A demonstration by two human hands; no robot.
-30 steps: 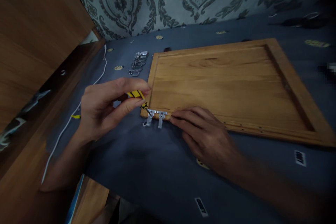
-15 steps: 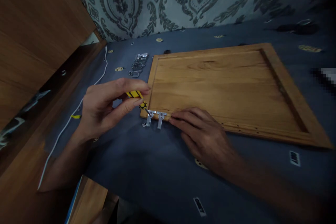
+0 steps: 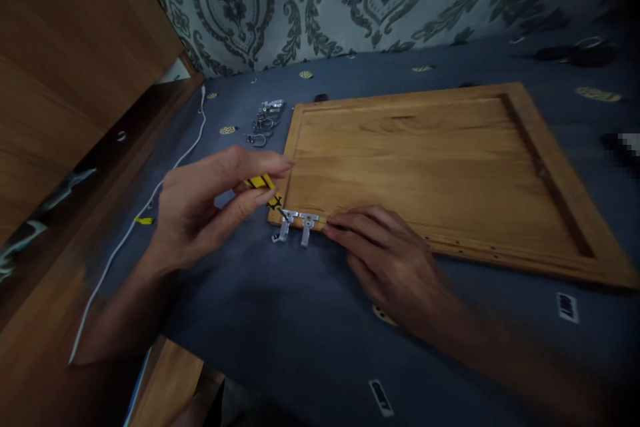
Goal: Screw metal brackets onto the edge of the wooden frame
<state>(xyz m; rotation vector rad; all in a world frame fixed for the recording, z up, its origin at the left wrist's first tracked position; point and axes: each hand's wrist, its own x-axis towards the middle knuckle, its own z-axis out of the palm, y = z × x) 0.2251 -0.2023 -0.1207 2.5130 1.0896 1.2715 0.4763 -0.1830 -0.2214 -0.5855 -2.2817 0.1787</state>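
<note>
My left hand (image 3: 210, 203) is closed around a small yellow-and-black screwdriver (image 3: 261, 183). The tool slants down, and its tip meets the left one of two metal hinges (image 3: 286, 227). Both hinges sit side by side at the near left corner of a wooden cabinet door (image 3: 410, 160), which lies flat with its recessed face up. Beside the right-hand hinge (image 3: 307, 228), my right hand (image 3: 387, 257) grips the near edge of the door, fingertips together on the wood. Its thumb is mostly hidden below that edge.
Several more metal hinges (image 3: 265, 123) lie beyond the door's left end. A white cable (image 3: 120, 247) runs along the left side, near a wooden furniture panel (image 3: 65, 33). Dark scissors-like handles (image 3: 580, 53) rest far right. Blue patterned cloth (image 3: 280, 320) covers the surface.
The view has shifted very slightly. Both hands keep their places, with the screwdriver tip still at the left hinge and the door unmoved.
</note>
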